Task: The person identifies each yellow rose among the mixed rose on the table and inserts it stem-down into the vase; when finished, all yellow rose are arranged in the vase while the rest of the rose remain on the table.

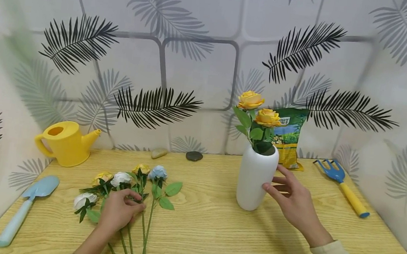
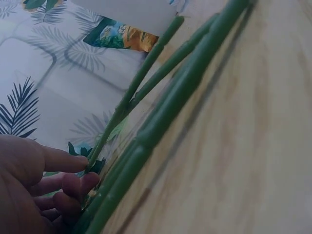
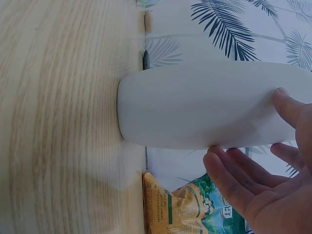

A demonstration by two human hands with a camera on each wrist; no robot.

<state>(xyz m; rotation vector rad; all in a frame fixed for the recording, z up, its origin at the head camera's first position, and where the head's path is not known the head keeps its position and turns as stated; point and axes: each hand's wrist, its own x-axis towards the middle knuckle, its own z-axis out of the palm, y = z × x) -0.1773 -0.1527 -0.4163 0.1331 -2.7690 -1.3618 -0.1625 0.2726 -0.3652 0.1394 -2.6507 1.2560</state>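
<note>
My left hand (image 1: 120, 211) pinches a green flower stem (image 2: 127, 97) between thumb and fingers, low over the table. Around it lie artificial roses: a light blue rose (image 1: 157, 172), a yellow rose (image 1: 141, 168), another yellow rose (image 1: 102, 177), a white rose (image 1: 121, 179) and a second white rose (image 1: 85, 201). Which bloom belongs to the pinched stem I cannot tell. On the right, a white vase (image 1: 255, 178) stands upright, holding two orange-yellow roses (image 1: 251, 100). My right hand (image 1: 294, 202) holds its right side, thumb in front and fingers along the side.
Behind the vase leans a green-and-yellow bag (image 1: 289, 142). A blue hand fork (image 1: 342, 185) with a yellow handle lies far right. At left are a yellow watering can (image 1: 69, 146) and a pale blue trowel (image 1: 29, 208). Two stones, one beige (image 1: 158, 153), one dark (image 1: 194, 156), lie by the wall.
</note>
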